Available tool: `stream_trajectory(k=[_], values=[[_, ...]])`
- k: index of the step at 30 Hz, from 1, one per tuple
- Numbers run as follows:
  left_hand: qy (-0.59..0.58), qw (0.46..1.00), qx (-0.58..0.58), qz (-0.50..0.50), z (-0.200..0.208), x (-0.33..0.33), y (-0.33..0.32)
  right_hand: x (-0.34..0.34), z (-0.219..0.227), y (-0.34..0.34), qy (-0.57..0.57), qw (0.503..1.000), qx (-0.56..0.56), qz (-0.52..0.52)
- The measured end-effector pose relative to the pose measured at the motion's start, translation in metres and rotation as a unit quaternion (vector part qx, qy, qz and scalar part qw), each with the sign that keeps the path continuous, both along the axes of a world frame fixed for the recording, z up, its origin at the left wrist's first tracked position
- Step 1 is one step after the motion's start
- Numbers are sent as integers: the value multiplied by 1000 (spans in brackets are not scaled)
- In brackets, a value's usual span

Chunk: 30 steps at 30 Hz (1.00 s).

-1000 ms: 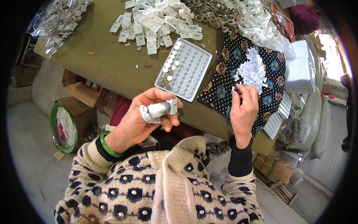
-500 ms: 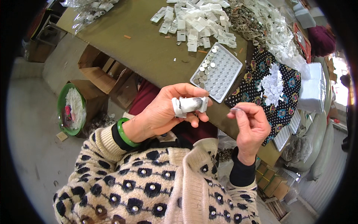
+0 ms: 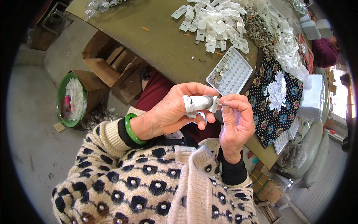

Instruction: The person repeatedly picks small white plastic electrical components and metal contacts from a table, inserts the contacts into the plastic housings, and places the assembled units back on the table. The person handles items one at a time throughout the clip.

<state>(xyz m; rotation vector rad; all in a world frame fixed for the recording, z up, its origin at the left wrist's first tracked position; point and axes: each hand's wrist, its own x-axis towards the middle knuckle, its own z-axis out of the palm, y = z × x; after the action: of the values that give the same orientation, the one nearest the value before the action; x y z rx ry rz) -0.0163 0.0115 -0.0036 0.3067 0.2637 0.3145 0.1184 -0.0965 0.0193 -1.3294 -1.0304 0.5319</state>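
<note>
My left hand (image 3: 169,106) is closed round a white spool-shaped piece (image 3: 201,103), which has flared ends and a dark grey smudge on its upper side. The piece lies roughly level between the thumb and fingers. At its right end is my right hand (image 3: 238,123), thumb and forefinger pinched together on a thin, shiny sliver (image 3: 221,105). That sliver reaches the end of the white piece; whether it goes inside cannot be made out. Just beyond both hands lies a pale tray (image 3: 238,71) with rows of round hollows, some holding small round discs (image 3: 222,70).
Clear plastic cases (image 3: 210,24) are heaped on the olive table (image 3: 149,44). White paper bits (image 3: 276,93) lie on a dark patterned cloth (image 3: 257,119) at right. Left of the table stand an open cardboard box (image 3: 100,71) and a green basin (image 3: 59,112).
My right hand has moved left and brought the sliver up to the right end of the white piece. The left hand still holds it, and the whole view has shifted a little.
</note>
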Motion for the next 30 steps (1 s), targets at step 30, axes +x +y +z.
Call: stream_trajectory(k=[30], values=[[96, 992, 83, 17, 2, 8, -10, 14, 27, 7, -409, 910, -53, 51]])
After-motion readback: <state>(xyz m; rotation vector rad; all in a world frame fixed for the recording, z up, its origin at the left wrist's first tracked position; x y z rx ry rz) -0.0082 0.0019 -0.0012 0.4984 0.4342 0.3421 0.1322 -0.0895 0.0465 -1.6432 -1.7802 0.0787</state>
